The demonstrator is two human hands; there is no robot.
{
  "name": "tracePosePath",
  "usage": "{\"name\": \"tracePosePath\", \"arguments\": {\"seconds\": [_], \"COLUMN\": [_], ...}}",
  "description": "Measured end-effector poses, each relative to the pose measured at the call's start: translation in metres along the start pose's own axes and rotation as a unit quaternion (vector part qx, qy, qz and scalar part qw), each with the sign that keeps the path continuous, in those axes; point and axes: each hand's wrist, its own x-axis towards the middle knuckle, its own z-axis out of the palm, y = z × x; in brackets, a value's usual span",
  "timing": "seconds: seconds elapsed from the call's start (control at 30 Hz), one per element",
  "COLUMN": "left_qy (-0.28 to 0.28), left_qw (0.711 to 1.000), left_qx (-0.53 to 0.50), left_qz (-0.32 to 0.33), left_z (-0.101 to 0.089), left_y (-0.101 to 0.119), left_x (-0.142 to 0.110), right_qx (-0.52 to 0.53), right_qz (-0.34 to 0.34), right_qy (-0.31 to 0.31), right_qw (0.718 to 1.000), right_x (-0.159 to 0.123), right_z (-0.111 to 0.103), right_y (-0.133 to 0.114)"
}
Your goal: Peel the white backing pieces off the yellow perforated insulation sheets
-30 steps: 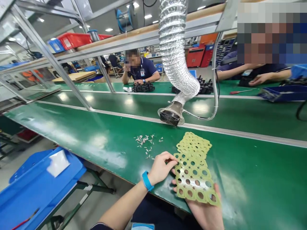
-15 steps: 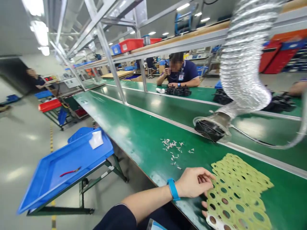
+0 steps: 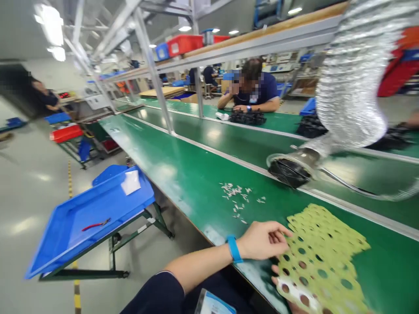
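Holding a perforated yellow-green insulating sheet over the near edge of the green bench — thin, light, floppy stuff, best taken by its edges. The left hand is curling its fingers at the sheet's edge; the right hand is supporting it from beneath, its grip hidden. Small white scraps are lying further along, near a ducted extraction nozzle.

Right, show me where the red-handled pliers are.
In the head view, the red-handled pliers lie in the blue tray on the stand left of the green workbench, below the white sheet in that tray.
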Motion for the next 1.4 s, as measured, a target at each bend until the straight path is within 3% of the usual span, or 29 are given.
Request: {"name": "tracePosePath", "arguments": {"seconds": [0.07, 0.23, 0.43, 0.87, 1.4], "left_qy": [0.007, 0.005, -0.023, -0.05, -0.004], "left_qw": [0.999, 0.999, 0.999, 0.997, 0.998], "left_qx": [0.025, 0.037, 0.037, 0.049, 0.066], "left_qz": [0.018, 0.018, 0.011, 0.015, 0.022], "left_z": [0.001, -0.004, -0.006, -0.003, 0.005], "left_y": [0.002, -0.001, -0.003, 0.001, 0.0], "left_x": [-0.002, 0.002, 0.005, 0.006, 0.002], "right_qx": [0.043, 0.081, 0.076, 0.083, 0.076], "right_qz": [-0.005, 0.026, 0.008, -0.006, -0.002], "right_qy": [0.023, -0.14, -0.195, -0.21, -0.193], "right_qw": [0.999, 0.986, 0.978, 0.974, 0.978], "right_x": [-0.019, -0.027, -0.025, -0.024, -0.023], "right_z": [0.013, 0.033, 0.033, 0.031, 0.03], "right_y": [-0.005, -0.013, -0.014, -0.013, -0.012]}}
